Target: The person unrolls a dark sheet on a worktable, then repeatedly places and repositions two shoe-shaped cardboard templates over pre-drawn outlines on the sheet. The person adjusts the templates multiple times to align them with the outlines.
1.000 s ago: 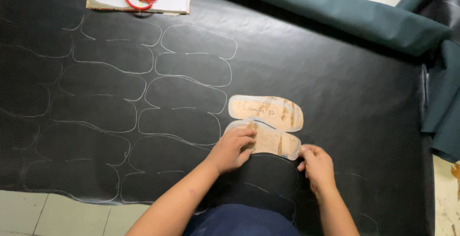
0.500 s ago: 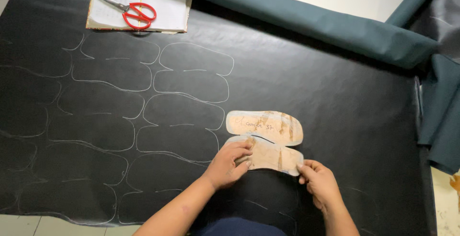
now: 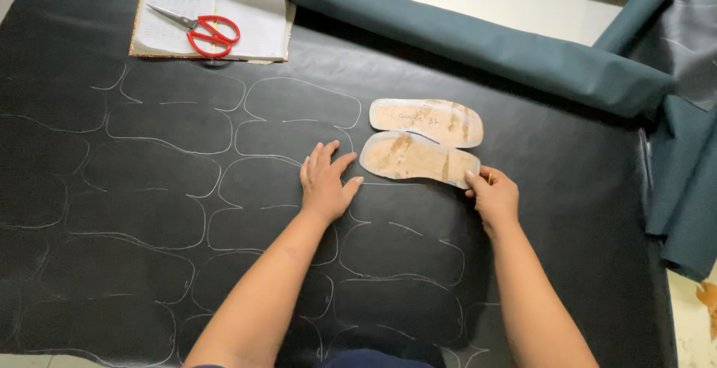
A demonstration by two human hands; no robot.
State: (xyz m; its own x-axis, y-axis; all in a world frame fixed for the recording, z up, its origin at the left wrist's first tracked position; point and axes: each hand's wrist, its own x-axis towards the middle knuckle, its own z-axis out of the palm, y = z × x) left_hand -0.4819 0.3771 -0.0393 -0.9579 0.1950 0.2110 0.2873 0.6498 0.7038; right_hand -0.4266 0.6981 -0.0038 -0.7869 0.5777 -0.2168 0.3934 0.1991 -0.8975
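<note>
A black sheet [image 3: 134,278] covers the table, marked with several white traced outlines. Two tan sole-shaped card templates lie on it side by side: the far template [image 3: 427,121] and the near template [image 3: 418,159]. My left hand [image 3: 326,181] rests flat on the black sheet just left of the near template, fingers spread, holding nothing. My right hand [image 3: 493,195] pinches the right end of the near template between thumb and fingers; whether it also holds a marker is hidden.
Red-handled scissors [image 3: 203,30] lie on an open notebook [image 3: 254,17] at the back left. A roll of teal material [image 3: 485,43] runs along the far edge, with more teal fabric [image 3: 687,189] hanging at the right.
My left hand has come off the near template and now lies flat on the black sheet beside it. My right hand stays at the template's right end. The view has shifted slightly.
</note>
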